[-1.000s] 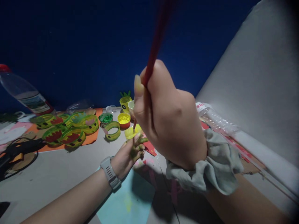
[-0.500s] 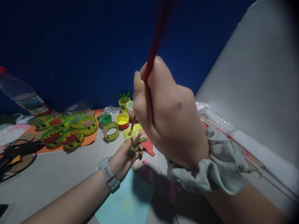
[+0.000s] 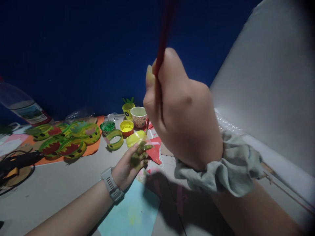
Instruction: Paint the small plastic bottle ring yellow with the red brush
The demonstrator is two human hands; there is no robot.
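Observation:
My right hand is closed around a red-handled paintbrush, held upright close to the camera. The brush's lower end points down beside a yellow-painted, partly see-through plastic piece, perhaps a cut cup. My left hand, its fingers smeared with green-yellow paint, holds that piece from below. Just behind stand a cup of yellow paint and a cup of green paint. A patterned paper cup is near the brush. Left of the piece lies a yellow-green ring.
Several painted rings with red and green zigzag pieces lie on orange paper at the left. Behind them leans a bottle. A black cabled tool lies far left. Light-blue paper is in front, red paper by my fingers.
My right hand and the paintbrush have risen slightly and shifted right, the tip moving from the piece's front toward its right side. More of the patterned paper cup shows.

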